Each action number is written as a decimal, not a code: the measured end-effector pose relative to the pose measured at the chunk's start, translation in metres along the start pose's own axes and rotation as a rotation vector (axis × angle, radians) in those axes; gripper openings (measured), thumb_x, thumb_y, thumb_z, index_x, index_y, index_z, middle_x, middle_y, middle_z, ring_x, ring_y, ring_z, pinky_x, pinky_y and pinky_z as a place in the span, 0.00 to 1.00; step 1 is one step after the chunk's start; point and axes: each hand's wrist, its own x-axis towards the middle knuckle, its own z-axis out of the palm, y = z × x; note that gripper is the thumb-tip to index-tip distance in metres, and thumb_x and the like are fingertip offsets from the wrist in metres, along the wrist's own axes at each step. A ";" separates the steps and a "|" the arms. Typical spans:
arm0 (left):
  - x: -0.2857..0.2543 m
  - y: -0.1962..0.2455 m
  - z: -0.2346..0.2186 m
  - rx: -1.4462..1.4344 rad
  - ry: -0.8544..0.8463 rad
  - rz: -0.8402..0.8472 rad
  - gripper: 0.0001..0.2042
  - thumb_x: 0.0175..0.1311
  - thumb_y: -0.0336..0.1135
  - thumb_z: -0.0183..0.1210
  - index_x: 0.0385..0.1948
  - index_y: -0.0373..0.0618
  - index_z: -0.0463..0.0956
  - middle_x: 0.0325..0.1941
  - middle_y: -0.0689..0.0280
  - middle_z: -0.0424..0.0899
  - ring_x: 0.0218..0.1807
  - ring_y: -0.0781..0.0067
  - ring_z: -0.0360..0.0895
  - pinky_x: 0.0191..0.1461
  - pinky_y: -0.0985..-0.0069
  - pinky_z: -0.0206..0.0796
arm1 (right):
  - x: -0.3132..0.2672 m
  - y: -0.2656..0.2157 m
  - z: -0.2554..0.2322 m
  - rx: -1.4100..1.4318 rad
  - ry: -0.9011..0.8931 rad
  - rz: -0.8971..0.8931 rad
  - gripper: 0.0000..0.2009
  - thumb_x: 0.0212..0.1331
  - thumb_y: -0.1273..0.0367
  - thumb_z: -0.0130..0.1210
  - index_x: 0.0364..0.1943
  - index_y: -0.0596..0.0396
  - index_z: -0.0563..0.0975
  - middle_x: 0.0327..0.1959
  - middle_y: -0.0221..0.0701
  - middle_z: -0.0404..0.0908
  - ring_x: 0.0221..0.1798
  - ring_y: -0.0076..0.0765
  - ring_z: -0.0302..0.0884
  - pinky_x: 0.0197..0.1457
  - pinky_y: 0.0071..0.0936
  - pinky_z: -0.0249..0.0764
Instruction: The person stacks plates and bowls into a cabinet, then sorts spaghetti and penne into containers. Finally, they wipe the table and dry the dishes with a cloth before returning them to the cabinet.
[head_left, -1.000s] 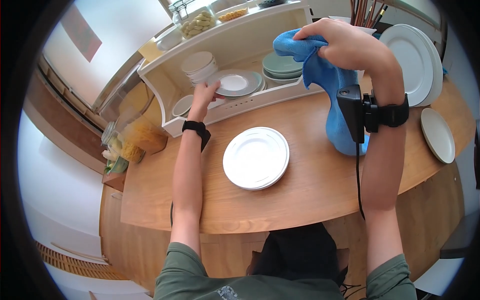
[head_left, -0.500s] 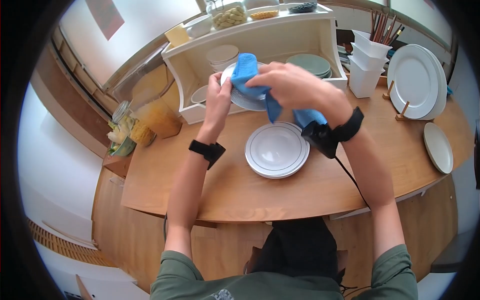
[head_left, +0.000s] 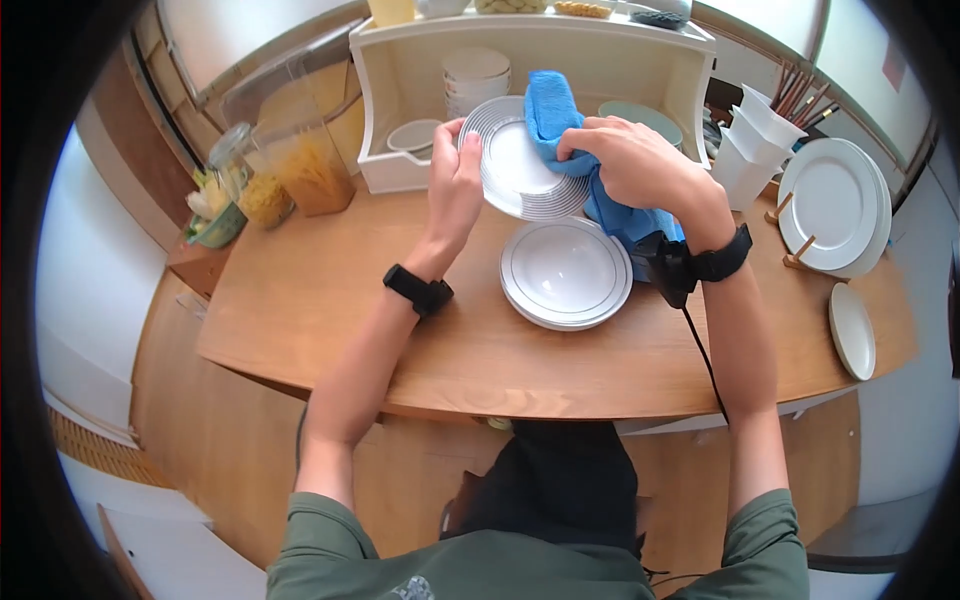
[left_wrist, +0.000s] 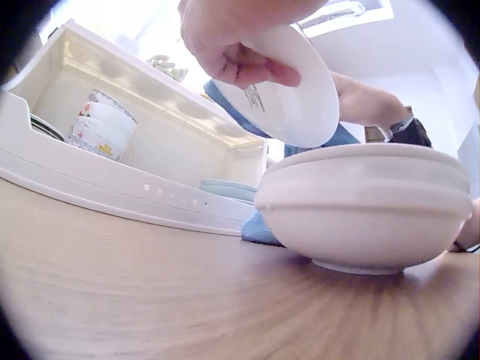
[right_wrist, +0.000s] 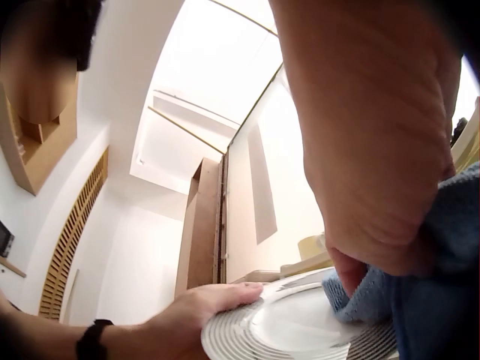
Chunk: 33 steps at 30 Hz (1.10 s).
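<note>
My left hand [head_left: 456, 190] grips the left rim of a white plate [head_left: 508, 165] with a grey ringed border, thumb on top and fingers beneath. The plate is held tilted above the table. In the left wrist view its white underside [left_wrist: 296, 97] shows, with the fingers pressed on it. My right hand [head_left: 640, 165] holds a bunched blue cloth [head_left: 550, 115] against the plate's right part, and the rest of the cloth hangs down behind. Just below the plate a stack of white bowls [head_left: 565, 270] with thin grey rings stands on the table.
Behind, a white shelf [head_left: 400, 60] holds stacked cups [head_left: 476, 80] and pale green dishes [head_left: 640, 118]. Large white plates [head_left: 830, 200] stand in a wooden rack at right, near an oval dish [head_left: 852, 330]. Pasta containers [head_left: 312, 160] stand at left.
My left hand has taken the ringed plate out of the shelf and drawn it nearer. The right hand has carried the blue cloth left onto the plate. The head view has shifted.
</note>
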 end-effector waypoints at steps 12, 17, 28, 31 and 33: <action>-0.009 0.006 0.007 0.055 -0.240 0.012 0.17 0.76 0.42 0.43 0.52 0.37 0.66 0.42 0.66 0.75 0.44 0.80 0.69 0.50 0.80 0.62 | 0.005 -0.002 0.010 0.099 0.194 -0.121 0.18 0.44 0.84 0.49 0.40 0.52 0.79 0.42 0.38 0.81 0.50 0.48 0.77 0.50 0.39 0.73; -0.006 0.006 0.002 0.044 -0.318 -0.125 0.16 0.75 0.42 0.45 0.52 0.38 0.67 0.43 0.68 0.75 0.47 0.83 0.69 0.52 0.82 0.62 | -0.008 0.025 -0.014 -0.035 0.006 0.087 0.21 0.41 0.85 0.43 0.41 0.54 0.78 0.43 0.43 0.80 0.51 0.50 0.76 0.54 0.37 0.71; -0.008 0.006 -0.003 0.126 -0.636 -0.405 0.13 0.73 0.40 0.45 0.47 0.40 0.72 0.40 0.70 0.75 0.43 0.83 0.68 0.49 0.81 0.62 | -0.023 0.055 -0.047 0.062 -0.059 0.214 0.23 0.41 0.83 0.42 0.43 0.52 0.79 0.39 0.44 0.81 0.42 0.48 0.78 0.46 0.36 0.72; -0.006 0.001 -0.004 0.203 -0.649 -0.369 0.14 0.73 0.40 0.46 0.46 0.39 0.72 0.37 0.70 0.75 0.41 0.82 0.70 0.47 0.80 0.63 | -0.023 0.049 -0.052 0.079 -0.115 0.293 0.23 0.42 0.83 0.44 0.44 0.52 0.79 0.39 0.44 0.81 0.43 0.47 0.78 0.46 0.35 0.72; -0.008 0.006 -0.004 0.280 -0.652 -0.329 0.14 0.73 0.41 0.47 0.46 0.39 0.72 0.35 0.70 0.75 0.38 0.81 0.71 0.44 0.78 0.65 | -0.023 0.050 -0.049 0.074 -0.111 0.295 0.22 0.42 0.83 0.44 0.44 0.52 0.79 0.39 0.42 0.81 0.42 0.46 0.78 0.46 0.35 0.72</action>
